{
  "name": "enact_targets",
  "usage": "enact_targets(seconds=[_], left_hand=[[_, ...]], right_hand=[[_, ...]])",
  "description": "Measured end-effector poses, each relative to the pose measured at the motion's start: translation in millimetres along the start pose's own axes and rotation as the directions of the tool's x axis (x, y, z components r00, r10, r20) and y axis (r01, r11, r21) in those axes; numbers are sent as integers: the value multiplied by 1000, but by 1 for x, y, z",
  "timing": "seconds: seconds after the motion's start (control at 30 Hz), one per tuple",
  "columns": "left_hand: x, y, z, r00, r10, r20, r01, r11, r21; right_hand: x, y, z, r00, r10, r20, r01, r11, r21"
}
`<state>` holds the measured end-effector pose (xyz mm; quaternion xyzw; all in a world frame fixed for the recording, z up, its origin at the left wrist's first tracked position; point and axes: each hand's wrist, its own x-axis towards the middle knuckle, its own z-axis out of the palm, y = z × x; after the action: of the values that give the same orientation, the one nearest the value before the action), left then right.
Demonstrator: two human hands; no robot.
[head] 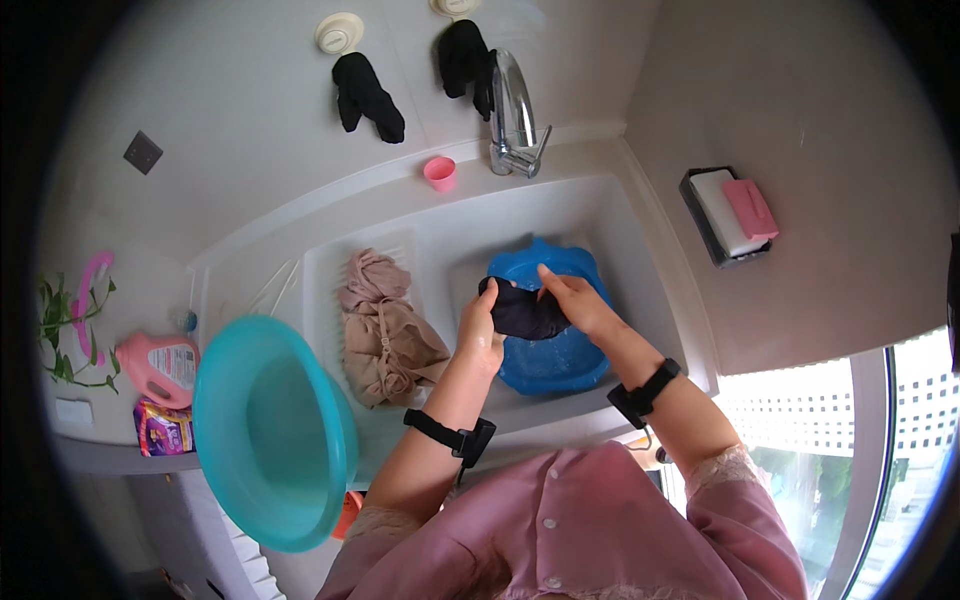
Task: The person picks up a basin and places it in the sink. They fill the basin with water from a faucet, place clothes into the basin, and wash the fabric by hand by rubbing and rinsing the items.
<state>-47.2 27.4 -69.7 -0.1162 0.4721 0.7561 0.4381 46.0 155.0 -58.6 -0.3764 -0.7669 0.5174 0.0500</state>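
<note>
Bunched black cloth [527,313] spans the gap between my two hands, above a blue plastic basin [555,375]. My left hand [481,328] grips its left end, thumb on top. At the right end, my right hand [581,304] holds the fabric with its thumb raised; some fingers are hidden behind the cloth. Water with a few suds shows in the basin, which stands in the deep bowl of a light-grey sink [645,322]. Pinkish cloth [375,277] and a beige garment with a drawstring [394,349] lie on the ribbed washboard side, left of my hands.
A turquoise basin [262,435] stands at the left, near a pink detergent bottle [159,367]. Behind the sink are a chrome faucet [517,112] and a pink cup [440,174]. Black cloth items [367,97] hang from wall hooks. A soap holder [727,217] is on the right wall.
</note>
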Motion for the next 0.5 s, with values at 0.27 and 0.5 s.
enact_targets(seconds=[0.27, 0.5], left_hand=[[-18, 18, -4, 965, 207, 161, -256, 877, 405], [-28, 28, 9, 986, 110, 125, -141, 949, 282]], right_hand=[[-23, -2, -28, 949, -220, 226, 171, 961, 218], [-22, 14, -42, 976, -219, -23, 217, 973, -77]])
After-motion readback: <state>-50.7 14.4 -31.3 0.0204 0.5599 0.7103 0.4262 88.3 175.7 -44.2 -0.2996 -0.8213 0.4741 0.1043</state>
